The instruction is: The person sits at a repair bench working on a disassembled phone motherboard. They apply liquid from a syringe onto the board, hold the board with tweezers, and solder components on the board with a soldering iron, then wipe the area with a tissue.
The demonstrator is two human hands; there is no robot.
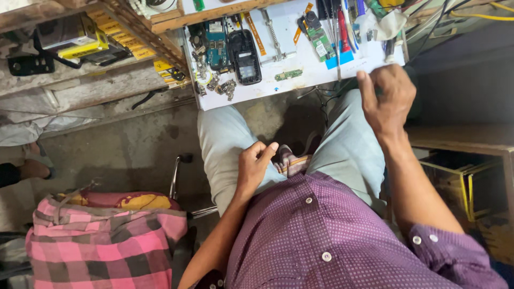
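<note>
I sit looking down at my lap in pale trousers and a purple dotted shirt. My left hand [254, 165] rests on my left thigh, fingers curled, holding nothing that I can see. My right hand [386, 99] is raised at the near edge of the white work board [267, 91], fingers bent; whether it holds anything is hidden. On the board lie a black phone housing [244, 56], a blue circuit board [216, 43], a small green circuit strip [288, 74], metal parts [225, 86] and a red-handled tool [342, 32].
A wooden shelf [134, 45] with yellow boxes stands at the left. A pink checked cloth [101, 241] lies on a seat at lower left, next to a metal chair frame [175, 176]. A wooden bench [460, 136] is at the right. Another person's foot [32, 166] shows at far left.
</note>
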